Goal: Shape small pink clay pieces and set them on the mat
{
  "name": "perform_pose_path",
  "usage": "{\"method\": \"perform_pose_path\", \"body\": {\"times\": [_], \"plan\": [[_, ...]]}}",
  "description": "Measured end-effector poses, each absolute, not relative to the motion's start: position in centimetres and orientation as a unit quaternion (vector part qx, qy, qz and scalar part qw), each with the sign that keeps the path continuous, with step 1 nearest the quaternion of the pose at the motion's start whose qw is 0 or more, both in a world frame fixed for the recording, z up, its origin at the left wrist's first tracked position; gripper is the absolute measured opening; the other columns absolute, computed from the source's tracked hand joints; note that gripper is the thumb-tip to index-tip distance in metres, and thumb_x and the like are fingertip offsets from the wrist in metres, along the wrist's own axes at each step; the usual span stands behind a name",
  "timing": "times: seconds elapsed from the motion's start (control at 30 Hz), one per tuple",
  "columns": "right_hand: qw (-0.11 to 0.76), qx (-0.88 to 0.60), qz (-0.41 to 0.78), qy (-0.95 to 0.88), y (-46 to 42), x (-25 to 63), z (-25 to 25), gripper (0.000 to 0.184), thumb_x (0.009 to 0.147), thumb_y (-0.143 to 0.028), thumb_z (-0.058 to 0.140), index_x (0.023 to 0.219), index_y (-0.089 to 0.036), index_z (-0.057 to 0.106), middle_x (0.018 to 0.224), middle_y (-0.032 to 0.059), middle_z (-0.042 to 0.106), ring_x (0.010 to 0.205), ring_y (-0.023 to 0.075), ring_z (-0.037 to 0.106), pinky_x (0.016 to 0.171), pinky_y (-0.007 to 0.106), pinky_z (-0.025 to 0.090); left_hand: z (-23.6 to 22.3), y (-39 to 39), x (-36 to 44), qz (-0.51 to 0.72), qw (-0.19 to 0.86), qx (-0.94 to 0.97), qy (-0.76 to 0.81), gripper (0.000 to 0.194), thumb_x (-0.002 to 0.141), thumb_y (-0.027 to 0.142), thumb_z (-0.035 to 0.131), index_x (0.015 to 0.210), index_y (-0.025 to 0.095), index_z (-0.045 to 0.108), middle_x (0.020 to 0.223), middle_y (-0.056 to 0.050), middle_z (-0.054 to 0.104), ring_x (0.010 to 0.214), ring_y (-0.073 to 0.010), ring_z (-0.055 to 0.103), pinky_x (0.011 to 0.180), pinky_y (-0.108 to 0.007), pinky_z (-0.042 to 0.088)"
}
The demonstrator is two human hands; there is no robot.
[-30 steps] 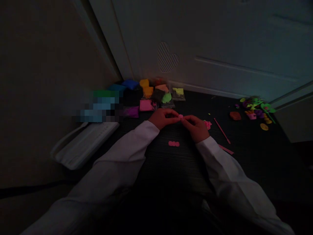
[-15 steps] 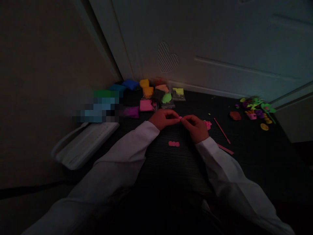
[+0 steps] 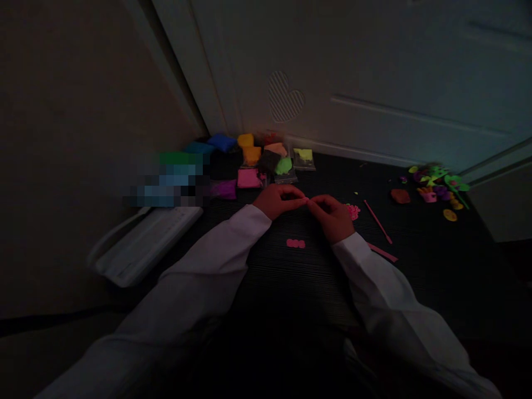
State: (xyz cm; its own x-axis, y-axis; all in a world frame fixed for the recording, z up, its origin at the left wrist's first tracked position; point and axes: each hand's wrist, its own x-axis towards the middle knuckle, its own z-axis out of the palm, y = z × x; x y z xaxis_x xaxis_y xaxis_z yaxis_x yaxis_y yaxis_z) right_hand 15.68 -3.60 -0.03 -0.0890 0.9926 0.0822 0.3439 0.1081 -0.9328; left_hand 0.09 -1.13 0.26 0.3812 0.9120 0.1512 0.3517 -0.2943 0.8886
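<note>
Between the fingertips of both hands is a small piece of pink clay [image 3: 306, 200], mostly covered by the fingers. My left hand [image 3: 276, 201] pinches it from the left, thumb and forefinger together. From the right, my right hand [image 3: 333, 218] pinches the same piece. Nearer to me, a row of joined pink clay discs [image 3: 295, 243] lies flat on the dark table. A pink clay flower [image 3: 353, 211] shows just beyond my right hand. To its right rest a thin pink modelling tool [image 3: 377, 221] and a flat pink strip [image 3: 383, 252], partly hidden by my sleeve.
Bags of coloured clay, including a pink one [image 3: 248, 178] and a yellow one [image 3: 303, 157], line the back. A white power strip [image 3: 149, 244] lies at left. On the right are a reddish-brown lump [image 3: 400, 196], colourful clay pieces [image 3: 440, 188] and a yellow disc [image 3: 450, 215].
The pink piece shows less between the fingertips, which have shifted very slightly. Both hands otherwise stay in place, and the things on the table have not moved.
</note>
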Motion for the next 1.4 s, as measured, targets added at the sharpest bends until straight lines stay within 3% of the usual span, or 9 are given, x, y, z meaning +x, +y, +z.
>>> {"method": "perform_pose_path", "body": {"times": [0.4,1.4], "plan": [[0.424,-0.535,0.403,-0.609,-3.61,15.64,0.00,0.019,0.063,-0.037,0.053,0.069,-0.019,0.055,0.065,-0.0006,0.054,0.059,0.0117,0.049,0.055,0.025,0.038,0.53,-1.16,0.06,0.344,0.416,0.730,0.420,0.023,0.064,0.034,0.052,0.074,0.015,0.061,0.071,-0.001,0.060,0.066,-0.0106,0.051,0.061,-0.024,0.038],[0.426,-0.535,0.451,-0.573,-3.52,15.75,0.54,0.021,0.063,-0.037,0.054,0.068,-0.017,0.055,0.057,-0.0034,0.049,0.051,0.0075,0.043,0.049,0.020,0.034,0.30,-1.21,0.10,0.352,0.415,0.724,0.423,0.027,0.065,0.037,0.051,0.078,0.014,0.057,0.066,0.001,0.056,0.058,-0.0071,0.046,0.054,-0.021,0.035]]}}
